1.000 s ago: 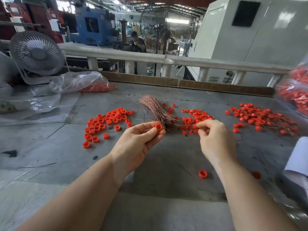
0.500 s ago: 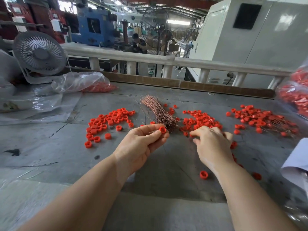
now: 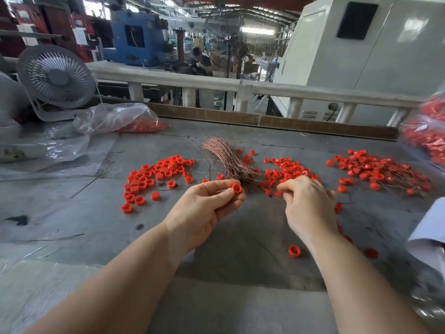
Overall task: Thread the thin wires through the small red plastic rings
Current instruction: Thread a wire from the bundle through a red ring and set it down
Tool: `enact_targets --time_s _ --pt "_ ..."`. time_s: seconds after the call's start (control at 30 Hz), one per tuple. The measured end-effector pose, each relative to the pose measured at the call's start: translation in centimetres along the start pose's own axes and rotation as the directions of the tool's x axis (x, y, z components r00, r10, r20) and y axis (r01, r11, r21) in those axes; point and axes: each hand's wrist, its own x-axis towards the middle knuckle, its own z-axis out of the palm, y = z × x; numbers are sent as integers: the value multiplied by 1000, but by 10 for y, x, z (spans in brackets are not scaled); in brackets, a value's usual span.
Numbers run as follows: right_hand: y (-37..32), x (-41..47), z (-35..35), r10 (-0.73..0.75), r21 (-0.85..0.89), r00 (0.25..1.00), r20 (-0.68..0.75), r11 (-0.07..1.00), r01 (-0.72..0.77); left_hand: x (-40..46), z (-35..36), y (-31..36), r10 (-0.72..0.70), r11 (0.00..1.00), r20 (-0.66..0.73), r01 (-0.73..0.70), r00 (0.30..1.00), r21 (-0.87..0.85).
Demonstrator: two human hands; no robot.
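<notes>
Left hand (image 3: 204,208) is up over the desk (image 3: 72,213), palm turned inward, and its grip is closed on a single red ring (image 3: 236,188), pinched between thumb and fingertips with the ring's hollow facing the camera. Just beyond that grip lies the bundle of thin copper wires (image 3: 228,160), its near end almost at the fingertips. Right hand (image 3: 308,206) is down low to the right of the ring, knuckles up, fingers curled with thumb and forefinger drawn together at the near edge of the middle pile of rings (image 3: 284,171); whether that grip has a wire or a ring in it, I cannot tell. Out to the left of the left hand sits a tidier cluster of rings (image 3: 156,177). Far right of the right hand, a heap of rings with wires (image 3: 375,169) through them. Nearer the body, below the right wrist, one loose ring (image 3: 294,251) on its own. Back left, a plastic bag (image 3: 115,118) holding more red pieces, beside a small fan (image 3: 56,78).
</notes>
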Motion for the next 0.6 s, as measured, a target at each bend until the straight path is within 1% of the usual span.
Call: enact_targets --time_s 0.07,0.2,0.23,0.33,0.43,0.53,0.6 --pt "1 0 1 9 -12 1000 19 1000 -9 0 0 0 -1 1000 -1 1 1000 -1" --pt "1 -1 3 4 -96 992 123 995 8 0 0 0 -1 1000 2 1 1000 4" --pt "1 -2 2 1 -113 991 131 994 14 0 0 0 -1 1000 3 1 1000 6" --pt "1 -2 0 -19 -155 994 104 987 35 0 0 0 -3 1000 7 2 1000 14" --pt "-1 -2 -1 -27 -161 994 103 986 43 0 0 0 -2 1000 17 1 1000 18" --pt "-1 -1 -2 -37 -86 999 15 996 38 -1 0 0 -1 1000 23 1 1000 20" --pt "0 -1 -3 -17 -37 999 -46 999 15 -1 0 0 -3 1000 24 3 1000 25"
